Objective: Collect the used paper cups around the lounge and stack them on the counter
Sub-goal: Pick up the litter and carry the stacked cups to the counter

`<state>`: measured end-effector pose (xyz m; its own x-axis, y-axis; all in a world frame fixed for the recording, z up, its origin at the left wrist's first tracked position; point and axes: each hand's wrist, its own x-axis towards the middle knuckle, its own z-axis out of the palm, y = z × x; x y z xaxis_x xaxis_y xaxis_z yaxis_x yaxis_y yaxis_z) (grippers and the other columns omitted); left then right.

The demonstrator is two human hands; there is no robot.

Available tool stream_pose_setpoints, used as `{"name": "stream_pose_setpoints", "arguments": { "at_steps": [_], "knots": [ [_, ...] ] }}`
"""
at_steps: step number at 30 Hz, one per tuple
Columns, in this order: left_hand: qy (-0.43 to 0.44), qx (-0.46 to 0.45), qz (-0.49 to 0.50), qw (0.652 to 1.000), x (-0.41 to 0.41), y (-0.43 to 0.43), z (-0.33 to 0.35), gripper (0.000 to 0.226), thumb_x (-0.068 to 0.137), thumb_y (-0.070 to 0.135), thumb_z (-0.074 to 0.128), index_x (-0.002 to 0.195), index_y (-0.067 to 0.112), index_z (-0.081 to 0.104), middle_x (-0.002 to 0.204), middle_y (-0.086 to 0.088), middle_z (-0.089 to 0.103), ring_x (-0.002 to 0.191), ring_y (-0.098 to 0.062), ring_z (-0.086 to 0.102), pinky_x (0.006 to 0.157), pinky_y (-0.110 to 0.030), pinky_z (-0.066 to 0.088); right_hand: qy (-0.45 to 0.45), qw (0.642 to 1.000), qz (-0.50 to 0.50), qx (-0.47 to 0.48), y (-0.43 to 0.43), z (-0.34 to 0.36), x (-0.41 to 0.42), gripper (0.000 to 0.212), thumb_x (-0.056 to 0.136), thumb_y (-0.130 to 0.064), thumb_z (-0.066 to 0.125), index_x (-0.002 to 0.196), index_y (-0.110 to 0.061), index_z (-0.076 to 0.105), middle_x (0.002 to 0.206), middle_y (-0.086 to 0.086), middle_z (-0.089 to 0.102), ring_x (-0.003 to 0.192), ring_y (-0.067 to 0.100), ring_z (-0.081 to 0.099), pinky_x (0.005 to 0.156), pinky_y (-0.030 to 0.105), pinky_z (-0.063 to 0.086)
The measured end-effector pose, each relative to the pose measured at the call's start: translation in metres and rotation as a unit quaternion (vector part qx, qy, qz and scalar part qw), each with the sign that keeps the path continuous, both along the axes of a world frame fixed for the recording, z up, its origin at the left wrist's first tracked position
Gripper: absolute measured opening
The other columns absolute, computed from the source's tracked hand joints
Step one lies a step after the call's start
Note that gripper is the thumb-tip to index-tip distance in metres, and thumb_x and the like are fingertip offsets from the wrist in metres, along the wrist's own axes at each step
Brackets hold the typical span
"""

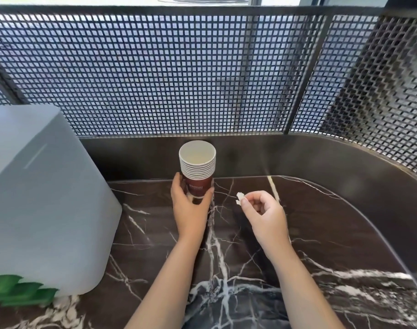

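A stack of several maroon paper cups (197, 167) with white rims stands upright on the dark marble counter (321, 233), near its back edge. My left hand (189, 207) grips the lowest cup of the stack from the front, fingers and thumb curled round its sides. To the right, my right hand (262, 210) hovers above the counter and pinches a small white crumpled scrap (239, 197) between thumb and forefinger.
A large pale grey box (36, 198) stands on the counter at the left, with green plastic pieces (20, 290) at its near corner. A black perforated metal screen (202, 74) and a dark raised rim (297, 153) close off the counter's back and right side.
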<state>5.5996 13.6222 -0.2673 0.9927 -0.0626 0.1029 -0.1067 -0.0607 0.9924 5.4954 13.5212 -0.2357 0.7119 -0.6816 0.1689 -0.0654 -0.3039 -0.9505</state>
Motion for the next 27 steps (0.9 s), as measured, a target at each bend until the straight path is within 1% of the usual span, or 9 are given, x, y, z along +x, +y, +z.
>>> {"name": "stream_pose_setpoints", "arguments": {
  "at_steps": [2, 3, 5, 7, 8, 11, 15, 21, 27],
  "knots": [
    [0.005, -0.002, -0.001, 1.0, -0.007, 0.008, 0.0, 0.08, 0.074, 0.015, 0.076, 0.14, 0.019, 0.031, 0.143, -0.001, 0.037, 0.096, 0.032, 0.04, 0.073, 0.007, 0.034, -0.001, 1.0, -0.003, -0.001, 0.003, 0.001, -0.006, 0.008, 0.083, -0.018, 0.065, 0.075, -0.019, 0.062, 0.072, 0.001, 0.062, 0.062, 0.001, 0.051, 0.057, 0.01, 0.042],
    [0.003, 0.014, 0.0, 1.0, -0.011, 0.013, 0.002, 0.078, 0.075, 0.015, 0.076, 0.139, 0.017, 0.032, 0.141, -0.001, 0.038, 0.094, 0.034, 0.039, 0.072, 0.009, 0.032, -0.001, 1.0, -0.003, -0.002, 0.005, 0.002, -0.009, 0.008, 0.083, -0.017, 0.065, 0.075, -0.018, 0.062, 0.072, 0.001, 0.062, 0.062, 0.001, 0.051, 0.057, 0.01, 0.042],
    [-0.012, 0.083, -0.006, 0.996, -0.022, 0.024, 0.006, 0.069, 0.077, 0.022, 0.073, 0.136, 0.017, 0.037, 0.131, 0.006, 0.043, 0.105, 0.017, 0.044, 0.08, 0.002, 0.033, 0.001, 1.0, -0.004, -0.007, 0.009, 0.004, -0.016, 0.008, 0.082, -0.016, 0.065, 0.075, -0.018, 0.062, 0.071, 0.001, 0.062, 0.061, 0.001, 0.051, 0.057, 0.01, 0.041],
    [-0.04, 0.138, -0.032, 0.989, -0.036, 0.034, 0.009, 0.059, 0.079, 0.027, 0.07, 0.131, 0.019, 0.043, 0.12, 0.012, 0.046, 0.117, -0.006, 0.046, 0.092, -0.018, 0.037, 0.004, 1.0, -0.002, -0.008, 0.014, 0.005, -0.026, 0.008, 0.082, -0.016, 0.065, 0.075, -0.018, 0.062, 0.072, 0.002, 0.062, 0.061, 0.001, 0.051, 0.057, 0.01, 0.041],
    [-0.056, 0.159, -0.048, 0.984, -0.044, 0.038, 0.01, 0.056, 0.081, 0.029, 0.068, 0.13, 0.019, 0.044, 0.119, 0.011, 0.048, 0.117, -0.011, 0.047, 0.095, -0.025, 0.039, 0.006, 1.0, -0.001, -0.007, 0.017, 0.006, -0.032, 0.008, 0.083, -0.016, 0.065, 0.075, -0.018, 0.062, 0.072, 0.002, 0.063, 0.062, 0.001, 0.051, 0.058, 0.009, 0.041],
    [-0.107, 0.227, -0.079, 0.965, -0.073, 0.052, 0.015, 0.053, 0.084, 0.034, 0.064, 0.131, 0.019, 0.045, 0.125, 0.007, 0.053, 0.117, -0.009, 0.045, 0.099, -0.028, 0.039, 0.014, 1.0, -0.005, -0.012, 0.027, 0.004, -0.054, 0.008, 0.082, -0.018, 0.065, 0.075, -0.019, 0.062, 0.073, 0.001, 0.062, 0.063, 0.001, 0.052, 0.058, 0.008, 0.04],
    [-0.171, 0.29, -0.083, 0.938, -0.11, 0.073, 0.022, 0.048, 0.084, 0.03, 0.065, 0.126, 0.01, 0.053, 0.123, -0.002, 0.059, 0.117, -0.018, 0.05, 0.098, -0.03, 0.039, 0.032, 0.999, -0.003, -0.018, 0.043, 0.002, -0.087, 0.01, 0.082, -0.021, 0.065, 0.073, -0.02, 0.061, 0.069, -0.001, 0.06, 0.062, 0.003, 0.052, 0.056, 0.01, 0.039],
    [-0.2, 0.348, -0.132, 0.907, -0.161, 0.106, 0.029, 0.039, 0.086, 0.032, 0.062, 0.12, 0.013, 0.059, 0.121, -0.001, 0.061, 0.115, -0.018, 0.053, 0.097, -0.028, 0.037, 0.057, 0.997, 0.004, -0.046, 0.073, 0.004, -0.137, 0.013, 0.082, -0.022, 0.065, 0.07, -0.025, 0.06, 0.071, -0.006, 0.057, 0.065, 0.002, 0.052, 0.059, 0.009, 0.04],
    [-0.263, 0.399, -0.149, 0.866, -0.2, 0.139, 0.029, 0.037, 0.077, 0.024, 0.072, 0.11, 0.008, 0.066, 0.11, -0.007, 0.067, 0.103, -0.028, 0.062, 0.089, -0.047, 0.05, 0.101, 0.992, 0.018, -0.069, 0.103, 0.004, -0.185, 0.015, 0.083, -0.022, 0.063, 0.07, -0.028, 0.058, 0.072, -0.007, 0.055, 0.067, 0.0, 0.051, 0.058, 0.008, 0.038]
  ]
}}
